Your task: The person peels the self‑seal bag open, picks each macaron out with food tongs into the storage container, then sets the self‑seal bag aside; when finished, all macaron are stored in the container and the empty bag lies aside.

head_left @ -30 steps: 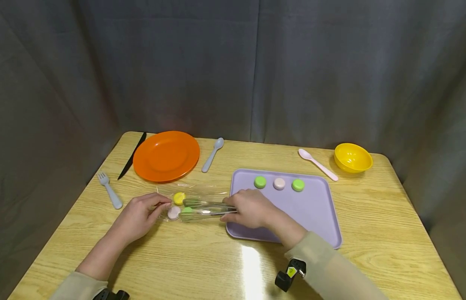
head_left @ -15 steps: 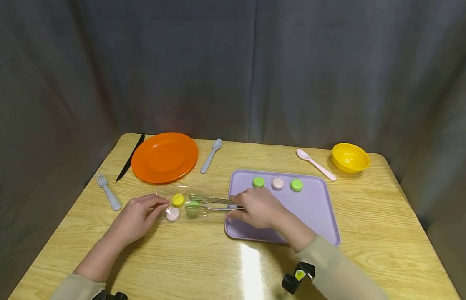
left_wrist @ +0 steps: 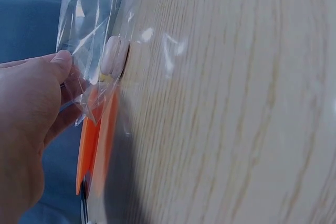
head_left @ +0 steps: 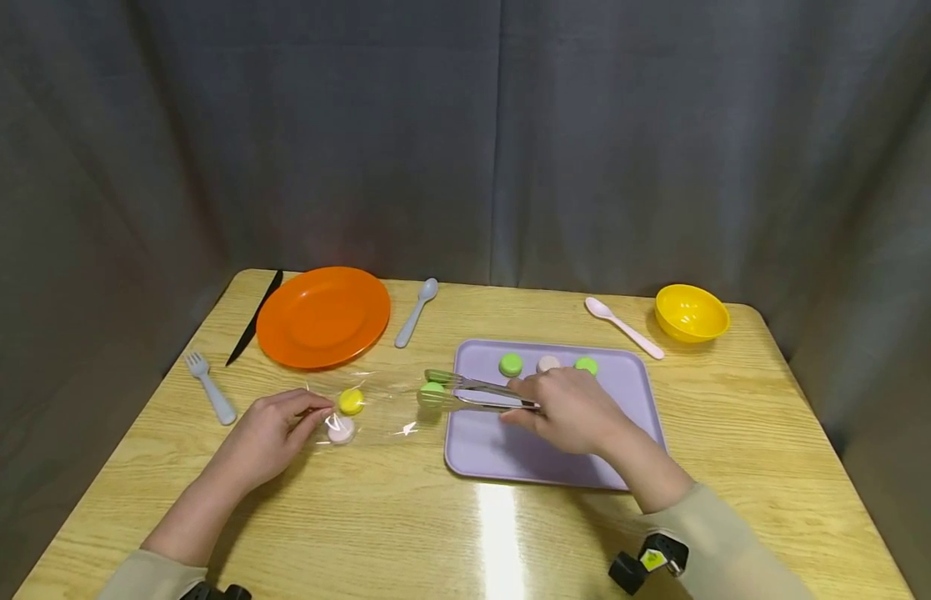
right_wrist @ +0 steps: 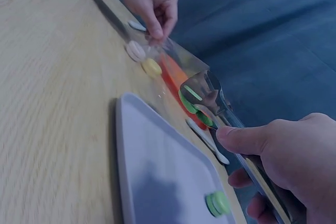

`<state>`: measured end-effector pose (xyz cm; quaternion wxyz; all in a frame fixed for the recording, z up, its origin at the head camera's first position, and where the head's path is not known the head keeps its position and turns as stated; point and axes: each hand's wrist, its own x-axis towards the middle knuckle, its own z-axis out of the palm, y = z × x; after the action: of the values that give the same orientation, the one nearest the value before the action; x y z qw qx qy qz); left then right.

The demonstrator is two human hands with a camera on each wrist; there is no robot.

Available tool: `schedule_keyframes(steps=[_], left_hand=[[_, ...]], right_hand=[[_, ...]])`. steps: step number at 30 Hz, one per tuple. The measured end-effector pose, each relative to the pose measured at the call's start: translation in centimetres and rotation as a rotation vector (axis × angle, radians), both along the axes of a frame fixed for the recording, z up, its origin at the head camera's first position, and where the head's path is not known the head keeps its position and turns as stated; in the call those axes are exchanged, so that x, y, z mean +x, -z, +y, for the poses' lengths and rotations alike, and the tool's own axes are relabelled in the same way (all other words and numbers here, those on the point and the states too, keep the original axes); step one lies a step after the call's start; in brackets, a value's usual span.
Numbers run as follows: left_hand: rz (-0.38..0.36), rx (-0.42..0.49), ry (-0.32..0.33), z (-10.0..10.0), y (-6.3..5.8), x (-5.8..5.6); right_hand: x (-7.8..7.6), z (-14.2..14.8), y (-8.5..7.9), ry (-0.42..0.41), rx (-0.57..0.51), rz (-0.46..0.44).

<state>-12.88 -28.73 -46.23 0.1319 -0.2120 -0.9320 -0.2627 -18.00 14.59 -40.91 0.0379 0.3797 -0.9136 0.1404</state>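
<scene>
"So, what are the hands doing?"

"The right hand grips tongs; the left hand pinches a clear bag."

"What's changed?"

"The green macaron, between the hands in the tongs, has moved away from the left, so it looks nearly unbagged."

Fingers grip tongs holding a green macaron.

Bare wood at the front of the table gives room to pass between the left sleeve and right sleeve. Between the tray and left hand, the tongs and clear bag block the way; behind, the plate and grey spoon narrow it.
</scene>
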Motion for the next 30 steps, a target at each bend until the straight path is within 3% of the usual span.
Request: schedule_keyframes(steps=[7, 17, 30], left_hand=[[0.001, 0.0, 0.001, -0.1, 0.1, -0.2], [-0.01, 0.009, -0.004, -0.1, 0.1, 0.0], [0.004, 0.01, 0.005, 0.0, 0.1, -0.1]], right_hand=[[0.7, 3.5, -0.5, 0.092, -0.026, -0.008], [1.7, 7.7, 0.2, 0.136, -0.021, 0.003], [2.2, 8.7, 1.7, 0.166, 0.04, -0.024]])
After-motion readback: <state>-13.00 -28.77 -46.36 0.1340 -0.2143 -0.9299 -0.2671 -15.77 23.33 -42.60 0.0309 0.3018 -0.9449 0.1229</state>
